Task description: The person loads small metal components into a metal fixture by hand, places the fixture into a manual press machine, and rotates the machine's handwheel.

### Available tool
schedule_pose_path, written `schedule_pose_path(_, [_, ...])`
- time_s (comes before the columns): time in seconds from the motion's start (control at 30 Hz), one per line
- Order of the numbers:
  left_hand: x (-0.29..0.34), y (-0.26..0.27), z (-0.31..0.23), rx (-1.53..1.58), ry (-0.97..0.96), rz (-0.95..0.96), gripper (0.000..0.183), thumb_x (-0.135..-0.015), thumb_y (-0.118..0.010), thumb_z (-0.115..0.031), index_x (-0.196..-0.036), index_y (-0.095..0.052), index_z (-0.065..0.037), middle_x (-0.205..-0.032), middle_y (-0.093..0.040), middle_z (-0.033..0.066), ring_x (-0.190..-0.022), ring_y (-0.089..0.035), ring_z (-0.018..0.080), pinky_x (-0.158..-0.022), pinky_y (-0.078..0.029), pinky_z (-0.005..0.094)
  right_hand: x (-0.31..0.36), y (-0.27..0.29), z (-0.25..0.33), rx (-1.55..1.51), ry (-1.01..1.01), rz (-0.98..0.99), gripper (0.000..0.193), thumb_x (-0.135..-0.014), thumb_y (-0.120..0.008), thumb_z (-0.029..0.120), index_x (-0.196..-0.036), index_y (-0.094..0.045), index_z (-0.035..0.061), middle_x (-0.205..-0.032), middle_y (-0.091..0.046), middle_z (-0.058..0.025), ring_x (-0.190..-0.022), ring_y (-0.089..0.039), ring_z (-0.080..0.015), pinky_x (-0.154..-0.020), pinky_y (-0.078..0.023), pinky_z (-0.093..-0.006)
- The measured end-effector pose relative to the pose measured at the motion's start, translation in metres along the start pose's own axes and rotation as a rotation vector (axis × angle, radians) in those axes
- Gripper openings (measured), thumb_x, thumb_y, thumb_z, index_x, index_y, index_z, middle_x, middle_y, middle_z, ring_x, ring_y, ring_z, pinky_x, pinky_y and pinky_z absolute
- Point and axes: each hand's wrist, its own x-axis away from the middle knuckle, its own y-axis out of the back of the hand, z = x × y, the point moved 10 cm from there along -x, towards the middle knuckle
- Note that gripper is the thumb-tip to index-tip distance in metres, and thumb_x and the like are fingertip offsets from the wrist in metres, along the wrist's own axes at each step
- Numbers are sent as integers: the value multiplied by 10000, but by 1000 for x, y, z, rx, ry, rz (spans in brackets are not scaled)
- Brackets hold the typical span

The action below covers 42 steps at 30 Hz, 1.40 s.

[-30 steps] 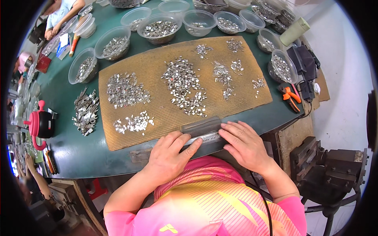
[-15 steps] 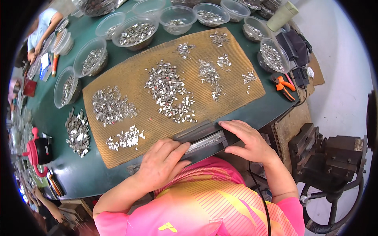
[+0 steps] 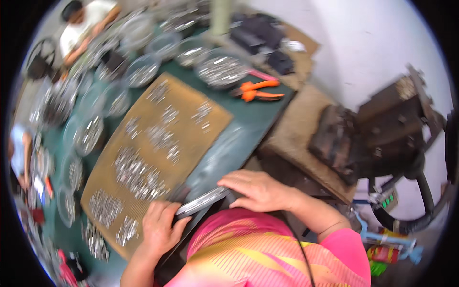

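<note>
A long, narrow metal bar fixture (image 3: 203,201) lies at the table's near edge, close to my body. In the earlier frame a row of small silvery pieces shows along its groove; now motion blur smears them. My left hand (image 3: 162,227) grips the fixture's left end, fingers above and thumb below. At its right end my right hand (image 3: 258,191) holds on between fingers and thumb. Just beyond lies a tan textured mat (image 3: 103,174) carrying separate heaps of small silvery metal pieces (image 3: 138,174).
Clear plastic bowls of metal pieces (image 3: 222,69) line the mat's far and left sides. Orange-handled pliers (image 3: 258,91) lie near the table's right corner. A dark machine with a wheel (image 3: 387,129) stands at right. People (image 3: 88,28) sit along the table at far left.
My view has swung to the right, so the table and mat appear turned and farther left, and more of the machine shows. Both hands stay on the fixture.
</note>
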Motion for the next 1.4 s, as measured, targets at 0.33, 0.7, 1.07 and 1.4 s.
schedule_pose_path(0.33, [-199, -112, -162, 171, -602, 231, 382, -815, -828, -201, -1131, -687, -40, -1022, -647, 122, -926, -614, 343, -799, -521, 431, 208, 133, -14, 92, -557, -744, 640, -801, -858, 29, -1383, -594, 13, -1332, -616, -155, -835, -687, -137, -681, -589, -275])
schedule_pose_path(0.7, [-269, -211, -271, 211, -825, 291, 397, -869, -794, -239, -1213, -682, -77, -1062, -632, 106, -975, -610, 315, -867, -524, 405, 316, 174, -10, 375, -862, -1003, 709, -807, -873, 169, -1424, -548, 42, -1255, -652, -141, -721, -703, -195, -653, -574, -324])
schedule_pose_path(1.07, [-231, -191, -265, 545, -678, 333, 121, -931, -749, -158, -964, -704, -51, -875, -700, 124, -793, -675, 320, -709, -543, 414, 226, 180, -13, 694, -644, -764, 1130, -742, -892, 470, -1590, -327, -18, -760, -711, -133, -646, -721, -249, -627, -570, -365])
schedule_pose_path(1.4, [-209, -194, -254, 621, -610, 349, 285, -876, -806, -161, -1015, -601, -20, -908, -623, 141, -827, -627, 346, -728, -520, 425, 305, 137, -46, -122, -690, -980, 893, -903, -795, 65, -1629, -276, 65, -992, -697, -46, -843, -668, -94, -742, -551, -260])
